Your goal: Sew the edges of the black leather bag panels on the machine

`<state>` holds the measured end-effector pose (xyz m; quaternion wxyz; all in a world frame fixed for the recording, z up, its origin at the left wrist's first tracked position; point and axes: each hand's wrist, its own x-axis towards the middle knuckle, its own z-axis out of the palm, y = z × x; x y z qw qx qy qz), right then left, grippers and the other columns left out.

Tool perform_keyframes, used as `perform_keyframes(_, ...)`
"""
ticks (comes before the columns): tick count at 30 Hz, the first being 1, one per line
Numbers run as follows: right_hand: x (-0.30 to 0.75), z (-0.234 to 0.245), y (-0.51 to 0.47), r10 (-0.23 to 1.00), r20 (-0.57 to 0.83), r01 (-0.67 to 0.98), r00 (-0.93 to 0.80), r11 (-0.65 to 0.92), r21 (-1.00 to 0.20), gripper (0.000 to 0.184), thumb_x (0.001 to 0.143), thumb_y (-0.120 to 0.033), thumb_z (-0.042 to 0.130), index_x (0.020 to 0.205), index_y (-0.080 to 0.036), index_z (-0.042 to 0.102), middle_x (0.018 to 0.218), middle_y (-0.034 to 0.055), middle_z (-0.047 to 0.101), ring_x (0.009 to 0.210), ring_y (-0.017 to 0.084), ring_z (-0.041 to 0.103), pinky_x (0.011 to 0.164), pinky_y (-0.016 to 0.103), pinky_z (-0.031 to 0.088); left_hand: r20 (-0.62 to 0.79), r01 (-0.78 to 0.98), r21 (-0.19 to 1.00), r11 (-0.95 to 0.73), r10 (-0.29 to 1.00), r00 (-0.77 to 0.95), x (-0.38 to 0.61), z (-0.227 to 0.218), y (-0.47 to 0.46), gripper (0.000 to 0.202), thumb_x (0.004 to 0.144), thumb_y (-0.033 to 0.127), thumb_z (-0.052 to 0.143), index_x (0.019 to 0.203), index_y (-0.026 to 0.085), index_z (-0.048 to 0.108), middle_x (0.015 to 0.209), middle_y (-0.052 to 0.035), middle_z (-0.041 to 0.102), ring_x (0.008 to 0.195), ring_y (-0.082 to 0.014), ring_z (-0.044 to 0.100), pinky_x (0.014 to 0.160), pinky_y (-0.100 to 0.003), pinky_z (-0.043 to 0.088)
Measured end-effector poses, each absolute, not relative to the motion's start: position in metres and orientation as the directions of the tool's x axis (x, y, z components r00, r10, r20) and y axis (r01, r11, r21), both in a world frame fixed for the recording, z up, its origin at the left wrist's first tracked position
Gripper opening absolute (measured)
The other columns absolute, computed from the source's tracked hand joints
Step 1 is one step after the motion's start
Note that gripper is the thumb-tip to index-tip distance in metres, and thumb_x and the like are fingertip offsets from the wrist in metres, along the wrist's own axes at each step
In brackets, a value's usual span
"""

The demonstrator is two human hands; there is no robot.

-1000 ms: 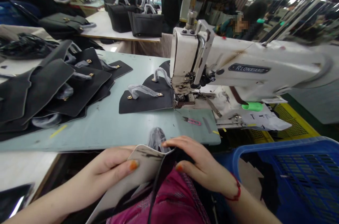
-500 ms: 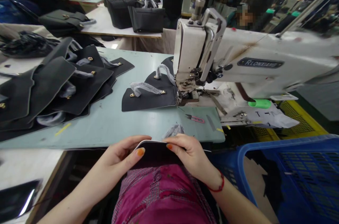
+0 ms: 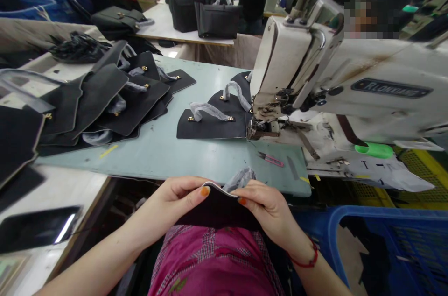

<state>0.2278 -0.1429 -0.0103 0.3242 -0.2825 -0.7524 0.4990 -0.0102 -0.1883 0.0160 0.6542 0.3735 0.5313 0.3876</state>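
Observation:
Above my lap, both hands pinch the pale upper edge of a black bag panel (image 3: 219,209). My left hand (image 3: 184,195) has its thumb on the near face and its fingers behind. A little to the right, my right hand (image 3: 264,200) grips the same edge between thumb and fingers. Behind the panel a plastic-wrapped handle (image 3: 241,179) sticks up. The edge bends in a shallow wave between the hands. On the sewing table lies another black panel (image 3: 210,130) with a wrapped handle and gold fittings, touching the area under the sewing machine head (image 3: 276,67).
Several black panels (image 3: 105,95) are heaped at the left of the pale green table (image 3: 157,156). Pink thread snips (image 3: 271,159) lie near its front right. A blue basket (image 3: 336,226) stands at my right, a phone (image 3: 38,228) lies left. Finished bags (image 3: 219,20) stand behind.
The view has turned left, shifting the scene rightward. The panel's edge, nearly straight before, now dips and curves between my hands, and more of its black face shows.

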Motion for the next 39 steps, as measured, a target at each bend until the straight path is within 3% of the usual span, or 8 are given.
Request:
perform_keyframes(4, 0.228, -0.011, -0.143, 0.753, 0.212, 0.119, -0.623, 0.360, -0.926, 0.023, 0.098, -0.017, 0.055, 0.109, -0.023, 0.074, 0.084, 0.0008, 0.072, 0.072, 0.012, 0.055, 0.067, 0.024, 0.041, -0.326, 0.000, 0.945, 0.327, 0.943, 0.071, -0.006, 0.016, -0.188, 0.025, 0.082, 0.043, 0.072, 0.101, 0.028, 0.080, 0.092, -0.0017, 0.079, 0.084, -0.0143, 0.071, 0.078, -0.019, 0.054)
perform_keyframes(7, 0.228, -0.011, -0.145, 0.787, 0.192, 0.155, -0.586, 0.342, -0.927, 0.022, 0.097, -0.019, 0.056, 0.107, -0.024, 0.075, 0.077, 0.0003, 0.068, 0.070, 0.012, 0.054, 0.064, 0.023, 0.040, -0.183, 0.157, 0.972, 0.173, 0.982, 0.053, -0.003, 0.016, -0.188, 0.022, 0.088, 0.037, 0.066, 0.104, 0.028, 0.078, 0.091, -0.0004, 0.078, 0.084, -0.0141, 0.070, 0.079, -0.020, 0.054)
perform_keyframes(11, 0.227, -0.011, -0.150, 0.816, 0.175, 0.179, -0.550, 0.321, -0.930, 0.022, 0.097, -0.020, 0.056, 0.106, -0.025, 0.076, 0.077, 0.0000, 0.068, 0.069, 0.012, 0.055, 0.064, 0.023, 0.041, 0.003, 0.321, 0.947, -0.025, 0.998, 0.068, 0.003, 0.019, -0.190, 0.022, 0.093, 0.028, 0.059, 0.104, 0.026, 0.078, 0.089, -0.0002, 0.077, 0.081, -0.0125, 0.069, 0.075, -0.018, 0.052)
perform_keyframes(15, 0.227, -0.012, -0.153, 0.844, 0.127, 0.239, -0.521, 0.287, -0.928, 0.020, 0.097, -0.023, 0.057, 0.103, -0.022, 0.076, 0.080, 0.0011, 0.069, 0.070, 0.013, 0.057, 0.064, 0.023, 0.041, 0.085, 0.407, 0.908, -0.101, 0.995, 0.057, 0.006, 0.017, -0.193, 0.022, 0.095, 0.025, 0.056, 0.101, 0.023, 0.077, 0.095, -0.0020, 0.077, 0.082, -0.0120, 0.070, 0.077, -0.018, 0.051)
perform_keyframes(20, 0.223, -0.009, -0.156, 0.863, 0.075, 0.281, -0.500, 0.244, -0.928, 0.021, 0.098, -0.028, 0.056, 0.098, -0.018, 0.074, 0.083, 0.0032, 0.070, 0.076, 0.014, 0.061, 0.070, 0.024, 0.044, 0.086, 0.419, 0.902, -0.101, 0.995, 0.055, 0.010, 0.011, -0.193, 0.020, 0.095, 0.025, 0.056, 0.095, 0.022, 0.076, 0.095, -0.0022, 0.077, 0.086, -0.0137, 0.071, 0.080, -0.019, 0.051)
perform_keyframes(30, 0.188, 0.005, -0.153, 0.858, 0.171, 0.301, -0.484, 0.346, -0.889, 0.037, 0.102, -0.037, 0.047, 0.082, -0.016, 0.069, 0.074, 0.0024, 0.066, 0.070, 0.012, 0.057, 0.068, 0.024, 0.041, 0.104, 0.371, 0.919, -0.133, 0.990, 0.098, 0.007, 0.009, -0.193, 0.024, 0.094, 0.020, 0.056, 0.108, 0.030, 0.073, 0.093, -0.0021, 0.066, 0.087, -0.0170, 0.062, 0.078, -0.025, 0.048)
perform_keyframes(35, 0.188, 0.009, -0.149, 0.848, 0.155, 0.245, -0.506, 0.314, -0.917, 0.032, 0.102, -0.035, 0.049, 0.087, -0.017, 0.072, 0.081, 0.0023, 0.070, 0.074, 0.012, 0.060, 0.071, 0.023, 0.043, 0.096, 0.372, 0.923, -0.098, 0.995, 0.026, 0.006, 0.005, -0.197, 0.023, 0.094, 0.023, 0.058, 0.107, 0.035, 0.072, 0.093, 0.0013, 0.064, 0.087, -0.0159, 0.059, 0.076, -0.023, 0.046)
perform_keyframes(39, 0.204, -0.008, -0.137, 0.836, 0.127, 0.286, -0.533, 0.319, -0.904, 0.030, 0.100, -0.036, 0.053, 0.089, -0.017, 0.073, 0.081, 0.0027, 0.071, 0.075, 0.013, 0.063, 0.070, 0.023, 0.044, 0.026, 0.294, 0.955, 0.025, 0.986, -0.166, -0.007, 0.012, -0.195, 0.014, 0.093, 0.030, 0.060, 0.092, 0.032, 0.074, 0.095, 0.0024, 0.064, 0.091, -0.0159, 0.058, 0.080, -0.021, 0.045)
